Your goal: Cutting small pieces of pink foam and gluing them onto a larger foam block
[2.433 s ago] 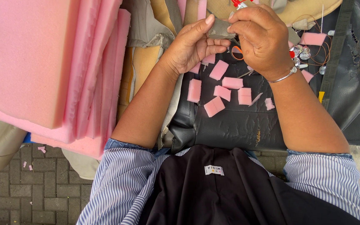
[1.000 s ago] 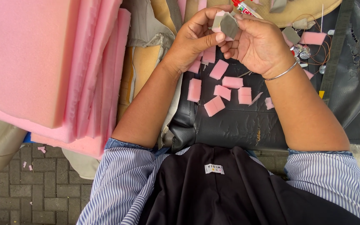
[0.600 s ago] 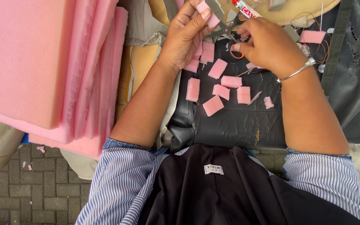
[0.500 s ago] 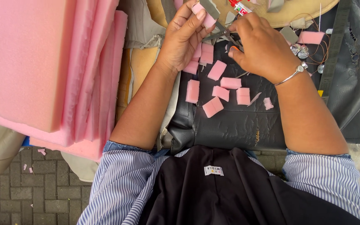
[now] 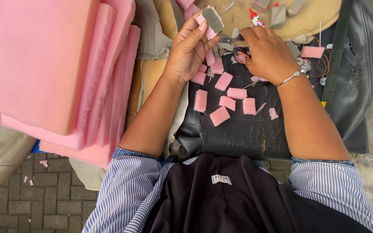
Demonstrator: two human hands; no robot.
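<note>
- Lighting: bright, even daylight; no hard glare.
- Shadows: soft, beneath the foam stack at 9 o'clock and below both forearms.
- Focus: sharp centrally; slight softness and wide-angle stretch at the edges.

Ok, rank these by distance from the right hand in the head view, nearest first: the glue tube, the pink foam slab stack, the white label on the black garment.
From the right hand:
1. Glue tube, just above the hand, on the round board.
2. White label, well below it, on the black garment.
3. Pink foam slab stack, far across on the left.
</note>
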